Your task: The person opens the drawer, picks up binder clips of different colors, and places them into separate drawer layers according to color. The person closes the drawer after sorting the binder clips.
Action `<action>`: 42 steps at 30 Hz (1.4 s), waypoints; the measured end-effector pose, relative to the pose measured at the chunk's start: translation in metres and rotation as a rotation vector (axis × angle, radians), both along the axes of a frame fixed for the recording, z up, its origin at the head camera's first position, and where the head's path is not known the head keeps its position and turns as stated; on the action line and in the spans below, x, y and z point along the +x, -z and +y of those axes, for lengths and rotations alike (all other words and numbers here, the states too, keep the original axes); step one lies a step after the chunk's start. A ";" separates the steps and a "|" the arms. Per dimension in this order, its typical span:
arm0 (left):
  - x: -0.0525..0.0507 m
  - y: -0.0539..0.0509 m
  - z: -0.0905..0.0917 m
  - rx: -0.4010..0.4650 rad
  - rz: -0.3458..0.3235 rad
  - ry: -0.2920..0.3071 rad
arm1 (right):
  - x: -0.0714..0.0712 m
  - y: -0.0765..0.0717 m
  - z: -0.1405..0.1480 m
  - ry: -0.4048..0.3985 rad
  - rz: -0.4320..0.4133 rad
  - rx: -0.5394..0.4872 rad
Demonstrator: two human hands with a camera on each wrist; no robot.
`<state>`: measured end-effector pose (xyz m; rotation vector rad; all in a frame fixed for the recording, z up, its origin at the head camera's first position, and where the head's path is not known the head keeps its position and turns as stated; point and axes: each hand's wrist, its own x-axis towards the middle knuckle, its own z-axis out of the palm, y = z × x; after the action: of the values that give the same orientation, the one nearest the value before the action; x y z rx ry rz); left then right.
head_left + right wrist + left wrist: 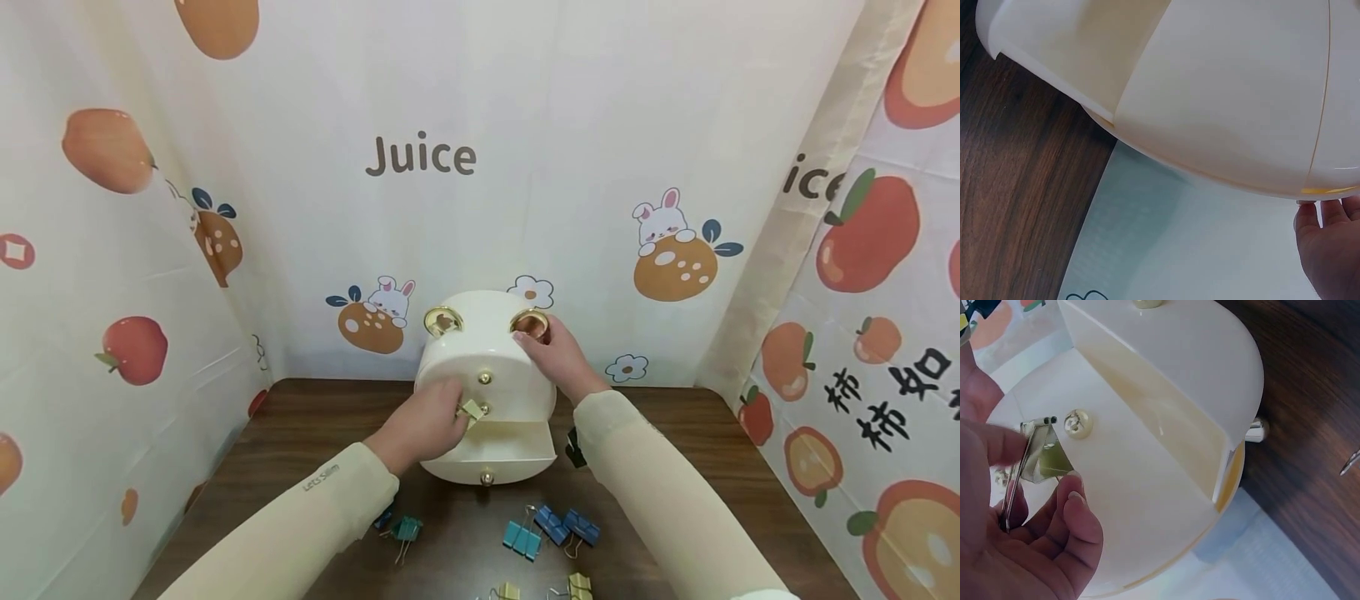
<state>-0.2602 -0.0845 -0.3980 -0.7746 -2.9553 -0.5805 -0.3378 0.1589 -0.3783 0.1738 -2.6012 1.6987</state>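
Observation:
A white desktop drawer box [486, 321] with round gold knobs and two gold-rimmed round ears stands at the back of the table. Its bottom drawer [491, 451] is pulled out, and the visible part of the inside is bare. My left hand [426, 421] pinches a yellow binder clip [1054, 457] by its wire handles, in front of the upper drawer fronts. At the box's upper right, my right hand [561, 360] holds the gold-rimmed ear [530, 313], thumb in front. The right wrist view shows those fingers [1333, 215] at the box's edge.
Teal binder clips [522, 540] and blue ones [567, 525] lie on the wooden table [315, 425] before the box. Yellow clips [580, 586] are at the bottom edge. A black clip [575, 448] sits right of the drawer. Printed cloth [480, 225] hangs behind.

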 end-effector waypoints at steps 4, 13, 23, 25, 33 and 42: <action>-0.003 0.004 0.003 -0.026 -0.014 -0.019 | 0.000 0.001 0.000 0.000 0.010 -0.003; -0.007 0.016 0.009 -0.057 0.025 -0.081 | -0.001 0.001 0.000 0.000 -0.005 -0.012; -0.005 0.026 0.021 -0.107 0.057 -0.156 | -0.001 0.002 0.001 -0.008 -0.004 -0.023; -0.005 0.027 0.023 -0.107 0.049 -0.170 | -0.001 0.001 0.001 -0.010 0.000 -0.023; -0.004 0.030 0.028 -0.126 0.011 -0.240 | -0.001 0.002 0.000 -0.004 -0.016 -0.025; -0.004 0.032 0.029 -0.124 -0.054 -0.276 | -0.001 0.001 0.000 -0.007 0.023 -0.028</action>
<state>-0.2644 -0.0558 -0.4296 -0.3507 -3.0942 -0.4097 -0.3384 0.1584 -0.3796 0.2013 -2.5622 1.7232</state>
